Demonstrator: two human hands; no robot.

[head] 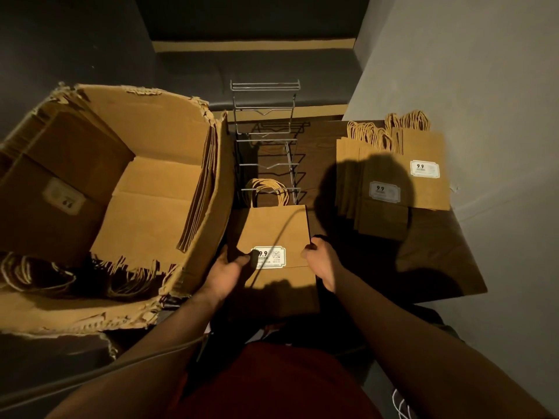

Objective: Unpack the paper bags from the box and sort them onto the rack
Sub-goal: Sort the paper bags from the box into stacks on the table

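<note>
Both hands, left hand and right hand, grip the paper bag at center. Keep it flat and slide it straight into the wire rack above.

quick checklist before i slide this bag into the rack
1. Grip: left hand and right hand both hold the flat brown paper bag with the white label by its side edges: ok.
2. Bag's twisted paper handles point toward the silver wire rack: ok.
3. Rack slots free: ok, no bags seen in them.
4. Bag lined up with a slot: cannot tell.
5. Torn cardboard box clear of the rack: not ok, its wall crowds the rack.
</note>
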